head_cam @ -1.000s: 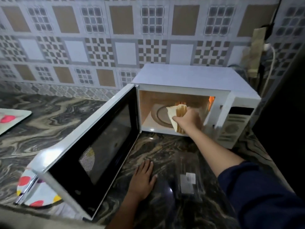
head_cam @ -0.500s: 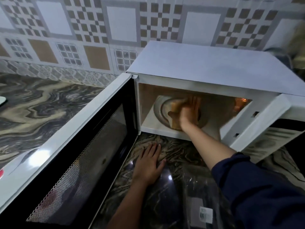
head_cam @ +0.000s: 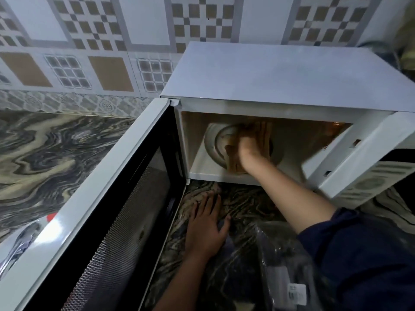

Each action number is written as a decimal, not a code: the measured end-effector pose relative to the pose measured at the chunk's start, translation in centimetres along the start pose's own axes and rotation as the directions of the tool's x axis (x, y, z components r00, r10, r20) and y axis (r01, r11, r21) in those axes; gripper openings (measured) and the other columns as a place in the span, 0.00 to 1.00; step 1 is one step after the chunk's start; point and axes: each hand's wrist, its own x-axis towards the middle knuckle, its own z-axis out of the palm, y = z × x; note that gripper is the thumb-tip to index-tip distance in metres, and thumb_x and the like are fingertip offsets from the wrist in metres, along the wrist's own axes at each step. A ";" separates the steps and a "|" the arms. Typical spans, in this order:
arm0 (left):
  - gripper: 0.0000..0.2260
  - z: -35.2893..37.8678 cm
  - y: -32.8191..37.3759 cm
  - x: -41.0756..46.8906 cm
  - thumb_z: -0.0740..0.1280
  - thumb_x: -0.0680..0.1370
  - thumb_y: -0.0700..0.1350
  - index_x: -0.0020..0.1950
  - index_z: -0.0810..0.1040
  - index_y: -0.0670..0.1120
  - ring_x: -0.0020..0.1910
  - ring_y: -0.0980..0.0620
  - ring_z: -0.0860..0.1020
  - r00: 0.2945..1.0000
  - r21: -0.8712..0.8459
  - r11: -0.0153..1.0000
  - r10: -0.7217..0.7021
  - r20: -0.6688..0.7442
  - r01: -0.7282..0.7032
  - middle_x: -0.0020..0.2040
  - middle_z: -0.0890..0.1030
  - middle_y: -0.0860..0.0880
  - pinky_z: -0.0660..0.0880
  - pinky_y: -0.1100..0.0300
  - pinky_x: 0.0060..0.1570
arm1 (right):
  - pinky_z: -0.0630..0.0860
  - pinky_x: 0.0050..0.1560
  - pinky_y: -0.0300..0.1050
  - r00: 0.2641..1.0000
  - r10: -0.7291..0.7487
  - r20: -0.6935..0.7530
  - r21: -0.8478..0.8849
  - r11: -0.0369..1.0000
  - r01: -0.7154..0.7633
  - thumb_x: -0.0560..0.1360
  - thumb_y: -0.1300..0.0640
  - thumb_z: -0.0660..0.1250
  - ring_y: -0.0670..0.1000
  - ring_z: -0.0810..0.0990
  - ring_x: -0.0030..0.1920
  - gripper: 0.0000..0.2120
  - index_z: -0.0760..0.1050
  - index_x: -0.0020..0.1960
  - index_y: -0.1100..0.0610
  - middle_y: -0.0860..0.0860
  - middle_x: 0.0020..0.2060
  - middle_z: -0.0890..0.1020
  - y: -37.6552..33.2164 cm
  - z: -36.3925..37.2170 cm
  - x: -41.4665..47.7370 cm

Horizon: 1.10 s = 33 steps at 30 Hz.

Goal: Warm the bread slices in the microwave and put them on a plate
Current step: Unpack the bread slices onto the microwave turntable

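Our right hand (head_cam: 248, 147) has its grip closed around the bread slices (head_cam: 261, 136), reaching deep inside the white microwave (head_cam: 280, 79), where the slices stand on edge over the glass turntable (head_cam: 213, 140). Our left hand (head_cam: 205, 230) lies flat with fingers spread, grasping nothing, on the marbled surface (head_cam: 45, 149) just in front of the microwave. Its door (head_cam: 107, 216) swings wide open to the left of the cavity, mesh window facing us. A clear plastic bag (head_cam: 280, 265) with a small label lies on the surface in front of the microwave, beside our left hand and under our right sleeve (head_cam: 363, 261).
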 end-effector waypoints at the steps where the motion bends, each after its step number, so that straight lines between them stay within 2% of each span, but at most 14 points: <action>1: 0.28 0.0 0.0 0.0 0.49 0.78 0.61 0.77 0.52 0.54 0.76 0.58 0.45 1.000 -0.003 1.000 0.002 0.001 -0.002 0.78 0.51 0.55 0.35 0.61 0.71 | 0.62 0.70 0.53 0.996 0.071 0.057 0.088 0.993 -0.076 0.78 0.44 0.57 0.58 0.65 0.70 0.30 0.54 0.75 0.55 0.57 0.72 0.62 -0.2 0.0 -0.2; 3: 0.28 0.1 -0.2 0.0 0.49 0.78 0.61 0.77 0.51 0.54 0.75 0.61 0.42 1.000 0.000 1.000 0.007 0.000 -0.007 0.78 0.51 0.55 0.34 0.61 0.71 | 0.66 0.68 0.52 0.998 0.057 -0.037 0.009 0.998 -0.057 0.78 0.44 0.58 0.58 0.68 0.67 0.29 0.56 0.75 0.55 0.56 0.71 0.65 0.4 0.4 0.1; 5: 0.29 0.1 -0.2 0.0 0.49 0.78 0.61 0.77 0.50 0.54 0.72 0.63 0.39 1.000 0.003 1.000 0.007 -0.001 -0.007 0.78 0.50 0.55 0.35 0.61 0.71 | 0.64 0.70 0.54 0.989 -0.126 -0.077 -0.230 0.968 0.105 0.77 0.44 0.59 0.58 0.67 0.68 0.30 0.56 0.75 0.54 0.56 0.71 0.65 0.4 -0.1 0.8; 7: 0.29 0.2 -0.2 0.0 0.49 0.78 0.61 0.77 0.50 0.55 0.71 0.64 0.38 1.000 0.002 1.000 0.010 -0.001 -0.010 0.78 0.50 0.56 0.35 0.62 0.71 | 0.57 0.73 0.55 0.993 -0.099 0.068 -0.380 0.918 0.117 0.77 0.43 0.58 0.58 0.62 0.71 0.29 0.57 0.74 0.56 0.58 0.72 0.62 0.2 -0.5 1.9; 9: 0.28 0.2 -0.2 0.0 0.49 0.78 0.62 0.77 0.51 0.55 0.71 0.64 0.39 1.000 0.002 1.000 0.010 -0.006 -0.010 0.78 0.50 0.56 0.35 0.62 0.71 | 0.50 0.74 0.55 0.979 -0.172 0.110 -0.687 0.698 0.200 0.77 0.44 0.58 0.59 0.58 0.73 0.30 0.56 0.73 0.57 0.59 0.72 0.60 0.0 -0.8 3.0; 11: 0.28 0.2 -0.2 0.0 0.48 0.78 0.62 0.77 0.52 0.55 0.71 0.65 0.39 1.000 0.004 1.000 0.002 -0.011 -0.002 0.78 0.51 0.56 0.36 0.61 0.72 | 0.47 0.75 0.55 0.957 -0.270 0.110 -0.760 0.597 0.256 0.75 0.41 0.59 0.58 0.56 0.74 0.33 0.55 0.74 0.56 0.58 0.73 0.59 -0.1 -0.7 3.4; 13: 0.29 0.2 -0.2 0.0 0.48 0.77 0.63 0.76 0.51 0.55 0.71 0.65 0.38 1.000 0.009 1.000 0.001 -0.010 -0.001 0.78 0.50 0.57 0.36 0.62 0.72 | 0.51 0.73 0.54 0.950 -0.301 0.085 -0.763 0.594 0.257 0.75 0.41 0.60 0.59 0.59 0.72 0.31 0.59 0.72 0.56 0.58 0.72 0.62 -0.2 -0.7 3.7; 17: 0.29 0.1 -0.2 -0.1 0.48 0.77 0.62 0.77 0.49 0.56 0.72 0.64 0.38 1.000 0.014 1.000 0.004 -0.013 -0.004 0.78 0.49 0.57 0.35 0.63 0.72 | 0.60 0.68 0.49 0.959 0.006 0.282 -0.651 0.736 0.186 0.81 0.51 0.55 0.60 0.66 0.68 0.22 0.63 0.69 0.63 0.62 0.68 0.67 0.9 -1.5 3.6; 20: 0.28 0.1 -0.2 -0.1 0.49 0.78 0.62 0.77 0.50 0.56 0.72 0.64 0.38 1.000 0.006 1.000 0.000 -0.010 0.000 0.78 0.49 0.57 0.36 0.62 0.72 | 0.63 0.64 0.50 0.961 -0.154 0.229 -0.705 0.654 0.273 0.80 0.51 0.55 0.61 0.70 0.64 0.20 0.69 0.65 0.63 0.62 0.63 0.72 0.8 -1.0 4.0; 22: 0.28 0.1 -0.2 0.0 0.49 0.78 0.62 0.77 0.50 0.56 0.72 0.64 0.38 1.000 0.008 1.000 0.000 -0.005 0.000 0.78 0.49 0.57 0.36 0.61 0.72 | 0.65 0.64 0.52 0.928 -0.329 0.174 -0.797 0.506 0.329 0.78 0.46 0.58 0.60 0.71 0.61 0.20 0.71 0.62 0.59 0.59 0.60 0.74 0.4 -0.7 4.3; 24: 0.28 0.1 -0.1 0.1 0.49 0.78 0.62 0.77 0.50 0.56 0.72 0.64 0.38 1.000 0.011 1.000 -0.005 0.003 0.005 0.78 0.48 0.57 0.36 0.61 0.73 | 0.57 0.70 0.56 0.903 -0.407 0.140 -0.819 0.465 0.336 0.77 0.43 0.57 0.60 0.65 0.68 0.24 0.66 0.67 0.56 0.58 0.66 0.69 0.5 -0.9 4.4; 26: 0.28 0.1 -0.1 0.0 0.49 0.78 0.62 0.77 0.51 0.55 0.72 0.64 0.38 1.000 0.013 1.000 -0.013 0.010 0.013 0.78 0.48 0.57 0.36 0.61 0.73 | 0.50 0.74 0.57 0.907 -0.408 0.102 -0.756 0.561 0.337 0.76 0.43 0.57 0.58 0.59 0.72 0.27 0.61 0.71 0.55 0.57 0.70 0.63 1.3 -1.1 4.0; 29: 0.28 -0.1 0.0 0.0 0.50 0.78 0.62 0.77 0.51 0.55 0.73 0.64 0.40 1.000 -0.009 1.000 -0.011 0.012 0.012 0.78 0.50 0.56 0.36 0.61 0.72 | 0.68 0.66 0.58 0.941 -0.336 -0.045 -0.432 0.856 0.285 0.73 0.43 0.54 0.59 0.75 0.59 0.19 0.73 0.55 0.52 0.58 0.56 0.76 0.8 -2.1 2.0; 33: 0.26 -0.7 0.3 -0.4 0.55 0.79 0.58 0.76 0.58 0.51 0.76 0.55 0.53 1.000 -0.042 0.999 0.018 0.019 -0.018 0.77 0.57 0.51 0.47 0.62 0.73 | 0.68 0.62 0.51 0.908 -0.418 0.007 -0.577 0.741 0.345 0.76 0.55 0.63 0.61 0.69 0.64 0.20 0.67 0.65 0.62 0.62 0.64 0.70 1.4 -4.8 -1.3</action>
